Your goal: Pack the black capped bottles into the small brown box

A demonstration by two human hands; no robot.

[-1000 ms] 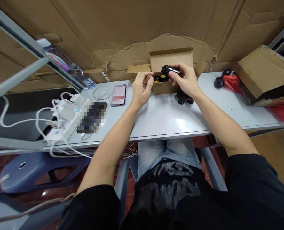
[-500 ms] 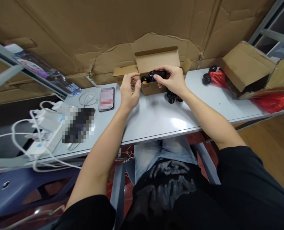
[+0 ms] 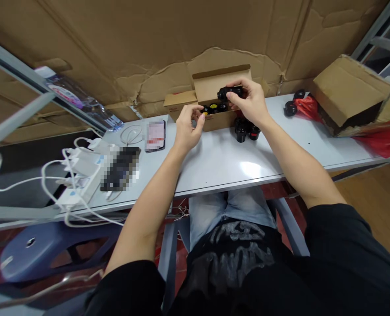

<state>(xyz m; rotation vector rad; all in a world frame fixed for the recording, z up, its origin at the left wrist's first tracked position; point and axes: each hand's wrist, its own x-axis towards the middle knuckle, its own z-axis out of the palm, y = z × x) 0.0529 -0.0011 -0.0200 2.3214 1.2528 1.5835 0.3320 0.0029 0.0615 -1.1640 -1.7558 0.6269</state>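
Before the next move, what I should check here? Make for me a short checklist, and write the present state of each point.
1. Right hand grip: ok, its fingers hold the black cylindrical part above the box.
2. Left hand contact: cannot tell whether its fingertips touch the yellow-topped piece in the box.
3. Open cardboard box: ok, its lid stands up and the pieces inside show.
4. Black pieces on the white table: ok, grouped beside the box.
5. Markings on the held part: cannot tell, too small.
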